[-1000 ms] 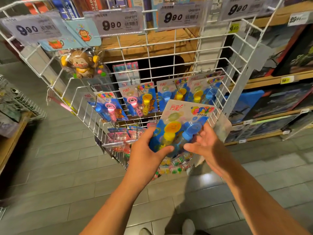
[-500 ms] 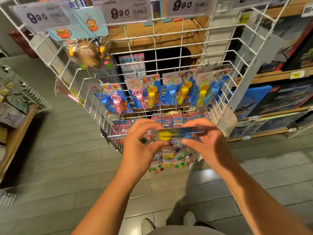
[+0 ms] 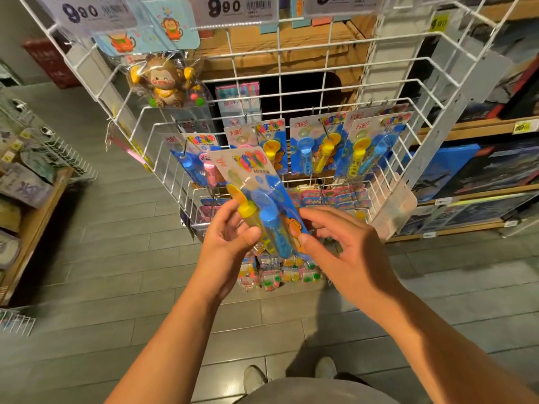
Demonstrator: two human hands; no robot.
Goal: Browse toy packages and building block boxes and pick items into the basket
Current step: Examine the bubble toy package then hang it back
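Your left forearm enters from 7 o'clock, bare, angled up toward centre. Left hand (image 3: 230, 237) palm turned inward, thumb at 3 o'clock side pressing on toy package (image 3: 256, 196), fingers curled behind it. Your right forearm enters from 4 o'clock, bare, crossing toward centre. Right hand (image 3: 347, 252) back facing up, thumb tip touching package's lower right edge, fingers spread, loosely bent, tips hidden behind it. Both wrists roughly level.

Toy package (image 3: 256, 196) held before wire rack (image 3: 329, 91); monkey toy (image 3: 164, 83) upper left; shelves (image 3: 478, 182) right.
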